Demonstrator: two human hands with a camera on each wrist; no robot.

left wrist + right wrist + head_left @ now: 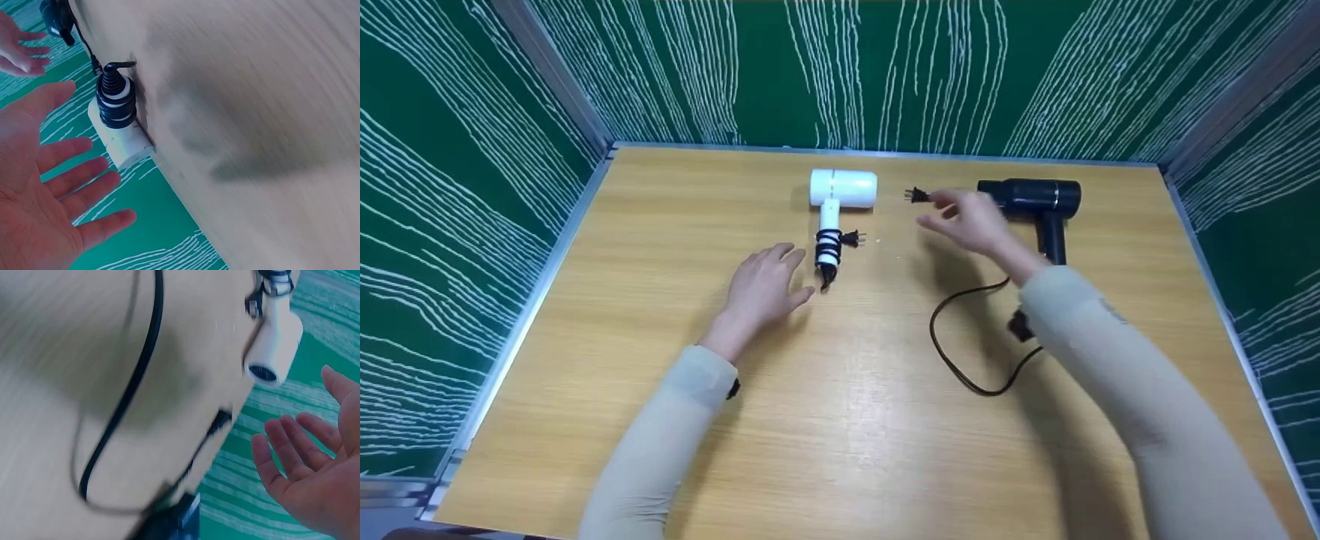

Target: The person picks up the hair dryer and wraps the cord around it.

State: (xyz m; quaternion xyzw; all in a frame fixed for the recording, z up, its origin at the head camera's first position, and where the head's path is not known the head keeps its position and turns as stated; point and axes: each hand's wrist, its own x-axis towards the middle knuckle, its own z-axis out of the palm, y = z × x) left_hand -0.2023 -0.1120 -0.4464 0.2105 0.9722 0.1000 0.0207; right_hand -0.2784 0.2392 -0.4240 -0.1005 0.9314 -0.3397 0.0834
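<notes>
A white hair dryer [849, 189] lies near the back middle of the table, its black cord [828, 247] wound around the handle and its plug [853, 238] sticking out to the right. My left hand [766, 283] hovers just left of that handle, fingers spread and holding nothing. In the left wrist view the palm [34, 197] is bare. To the right lies a black hair dryer [1039, 197], its cord [937, 330] looping loosely across the wood. My right hand [971, 222], fingers loosely bent, is above the table near the black plug [916, 195]; the right wrist view shows it apart from the plug.
The wooden table [840, 450] has a metal edge strip. Green panels [870, 75] with white wavy lines stand around its back and sides, joined by metal posts [559, 67]. My right forearm [1140, 390] passes over part of the black cord.
</notes>
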